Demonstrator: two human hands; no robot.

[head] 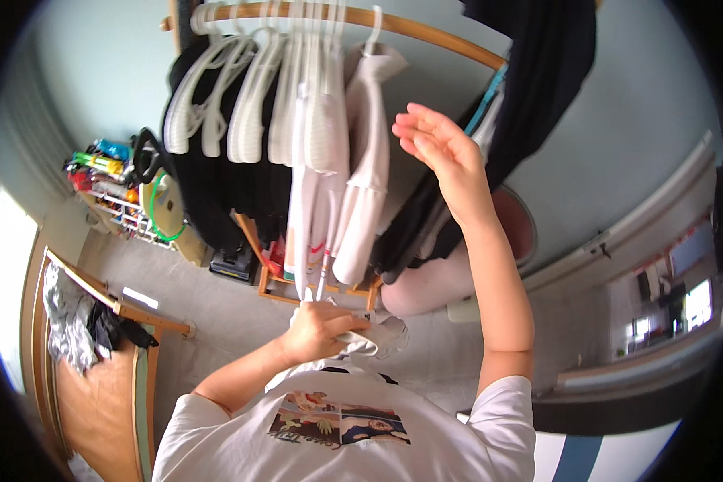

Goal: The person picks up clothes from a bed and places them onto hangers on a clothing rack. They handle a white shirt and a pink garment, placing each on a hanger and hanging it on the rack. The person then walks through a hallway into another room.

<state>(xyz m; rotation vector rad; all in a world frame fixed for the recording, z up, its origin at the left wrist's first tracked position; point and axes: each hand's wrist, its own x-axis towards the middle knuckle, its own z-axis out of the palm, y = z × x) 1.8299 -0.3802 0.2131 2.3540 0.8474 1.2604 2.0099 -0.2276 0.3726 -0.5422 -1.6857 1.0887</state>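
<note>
My left hand, low in front of my body, grips a bunched white garment near its collar or edge. Raised at the right, my right hand holds nothing; its fingers are extended beside the hanging clothes. A wooden rail crosses above. Several white plastic hangers hang from it, blurred. A pale pink collared garment hangs nearest my right hand, with white clothes to its left and black clothes behind the hangers. The lower part of the held garment is partly hidden.
Dark clothes hang at the right end of the rail. Below stand a wooden rack base and a large pink rounded object. At left are a cluttered toy shelf and a wooden frame with clothes over it.
</note>
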